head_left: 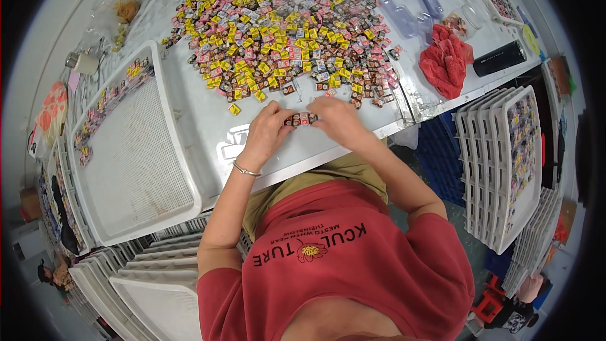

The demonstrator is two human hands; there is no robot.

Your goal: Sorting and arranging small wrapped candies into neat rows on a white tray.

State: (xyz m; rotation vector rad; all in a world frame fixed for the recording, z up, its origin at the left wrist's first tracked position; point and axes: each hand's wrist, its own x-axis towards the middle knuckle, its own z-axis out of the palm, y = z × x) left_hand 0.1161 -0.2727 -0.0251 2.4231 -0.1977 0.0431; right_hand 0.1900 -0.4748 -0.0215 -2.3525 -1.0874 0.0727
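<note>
A short row of small dark-and-pink wrapped squares [302, 119] lies near the table's front edge, between my two hands. My left hand [267, 129], with a bracelet at the wrist, has its fingers closed on the row's left end. At the right end, the fingers of my right hand [341, 120] are pinched against the same row. Just beyond my hands spreads a large heap of small wrapped squares [271, 41] in yellow, pink, brown and black. One loose yellow square [234, 109] lies left of my left hand.
A white mesh tray [142, 164] with rows of squares along its far side stands at left. Clear plastic holders [404, 16], a red cloth [445, 62] and a black cylinder [500, 59] lie at right. Stacked trays [499, 164] stand beyond the table's right side; more trays [158, 300] are below left.
</note>
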